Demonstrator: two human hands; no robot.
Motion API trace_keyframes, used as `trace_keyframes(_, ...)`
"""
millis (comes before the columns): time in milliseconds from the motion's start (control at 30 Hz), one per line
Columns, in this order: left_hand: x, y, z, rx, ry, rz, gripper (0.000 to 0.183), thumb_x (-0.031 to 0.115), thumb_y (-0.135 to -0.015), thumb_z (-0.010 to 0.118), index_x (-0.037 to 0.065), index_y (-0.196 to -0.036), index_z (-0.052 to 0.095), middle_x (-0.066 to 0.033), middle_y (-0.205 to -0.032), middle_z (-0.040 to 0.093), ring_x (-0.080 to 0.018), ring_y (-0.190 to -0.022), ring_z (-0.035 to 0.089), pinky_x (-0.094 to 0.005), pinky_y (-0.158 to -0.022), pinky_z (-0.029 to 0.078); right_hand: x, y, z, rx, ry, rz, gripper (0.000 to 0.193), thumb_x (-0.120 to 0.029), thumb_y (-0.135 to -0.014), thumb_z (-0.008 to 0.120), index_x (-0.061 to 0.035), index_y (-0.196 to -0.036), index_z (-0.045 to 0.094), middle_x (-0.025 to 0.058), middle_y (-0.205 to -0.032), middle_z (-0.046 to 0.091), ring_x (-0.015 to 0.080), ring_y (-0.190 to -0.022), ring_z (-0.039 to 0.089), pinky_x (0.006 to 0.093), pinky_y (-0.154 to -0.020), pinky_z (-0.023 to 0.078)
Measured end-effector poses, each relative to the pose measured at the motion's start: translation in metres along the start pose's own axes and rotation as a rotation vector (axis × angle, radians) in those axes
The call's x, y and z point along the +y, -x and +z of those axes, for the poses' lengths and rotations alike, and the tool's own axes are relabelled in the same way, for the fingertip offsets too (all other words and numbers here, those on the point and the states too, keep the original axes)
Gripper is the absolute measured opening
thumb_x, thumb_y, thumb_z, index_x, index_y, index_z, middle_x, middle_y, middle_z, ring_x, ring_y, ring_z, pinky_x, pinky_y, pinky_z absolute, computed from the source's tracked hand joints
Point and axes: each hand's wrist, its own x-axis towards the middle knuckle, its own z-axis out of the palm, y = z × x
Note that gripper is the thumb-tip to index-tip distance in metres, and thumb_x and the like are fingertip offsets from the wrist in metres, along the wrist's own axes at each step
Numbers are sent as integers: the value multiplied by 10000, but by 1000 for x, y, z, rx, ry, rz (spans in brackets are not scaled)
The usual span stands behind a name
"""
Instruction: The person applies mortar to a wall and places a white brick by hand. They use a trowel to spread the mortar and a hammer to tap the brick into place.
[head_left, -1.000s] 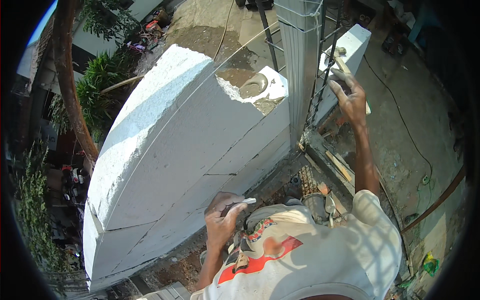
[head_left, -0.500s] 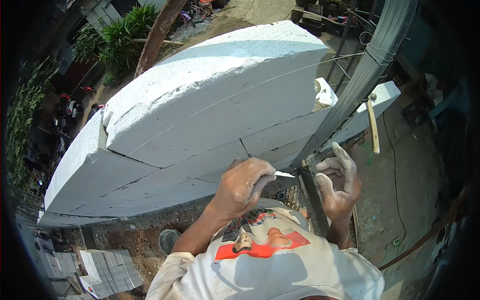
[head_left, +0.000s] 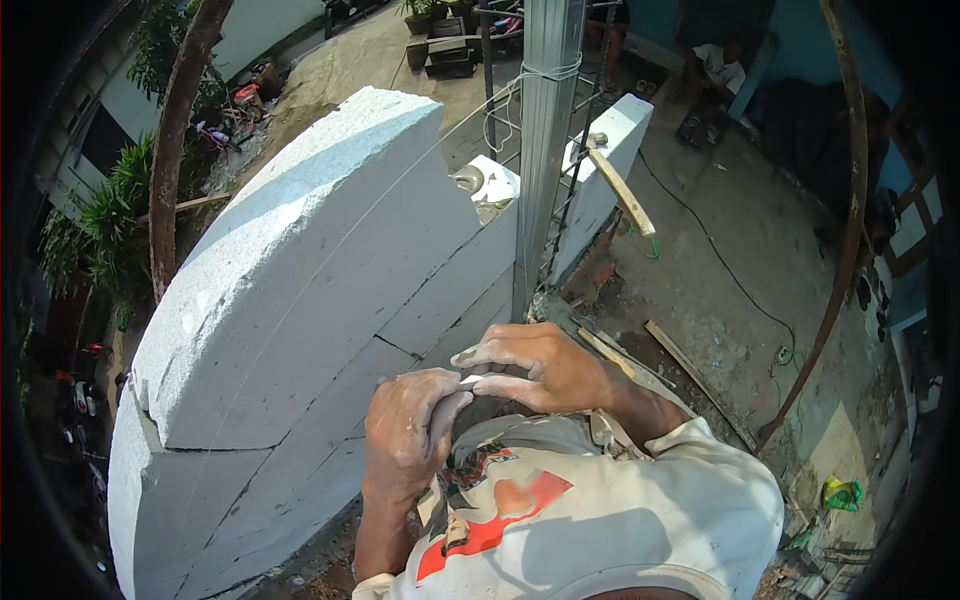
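My left hand [head_left: 408, 425] is closed in a pinch on a small white sliver [head_left: 470, 381], mostly hidden by the fingers. From the other side, my right hand [head_left: 540, 368] meets it with thumb and fingertips closed on the sliver's end. Pale dust coats the fingers of both hands. They are together in front of my chest, just this side of a wall of white blocks [head_left: 330, 310]. A thin string [head_left: 330, 255] runs along the wall's face to a grey metal post [head_left: 550, 130].
Right of the post, a hammer with a wooden handle [head_left: 622, 195] lies on another white block [head_left: 622, 125]. Loose wooden strips [head_left: 700, 383] and a dark cable [head_left: 715, 245] are on the ground below. At the far right a person [head_left: 718, 72] sits.
My right hand has come left to my left hand and closed its fingertips at the sliver. The view has swung to the right, so the wall and post appear farther left.
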Motion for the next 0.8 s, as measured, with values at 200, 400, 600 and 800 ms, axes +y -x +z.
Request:
trace_keyframes(200,22,-21,-113,252,-365,82,350,215,-957,784,98,-1267,669,-150,-1241,741,-306,-1192,705,-468,-989,586,-32,-40,-96,518,-171,-166,227,27,-1021,678,54,-1242,639,171,-1087,759,169,-917,770,248,-755,615)
trace_keyframes(400,-2,-92,-193,3,-789,-11,420,301,-1095,591,134,-1474,656,-152,-1462,664,-325,-1349,639,-512,-1162,506,-97,-156,-149,276,419,-321,201,-141,-1039,669,16,-1157,713,91,-901,729,153,-694,659,315,-582,534)
trace_keyframes(600,-27,-107,-205,-163,-642,-411,733,629,-1043,551,81,-1527,608,-186,-1522,615,-372,-1356,620,-520,-1184,471,-67,-327,-131,-53,893,-5,208,-182,-960,700,4,-1044,741,47,-814,719,159,-671,629,377,-593,516)
trace_keyframes(800,-33,-99,-211,-125,-627,-279,721,610,-1024,606,75,-1507,627,-178,-1475,653,-368,-1316,648,-490,-1156,503,9,-429,-94,-831,803,201,276,-201,-875,736,7,-1056,730,91,-894,722,216,-756,652,377,-684,572)
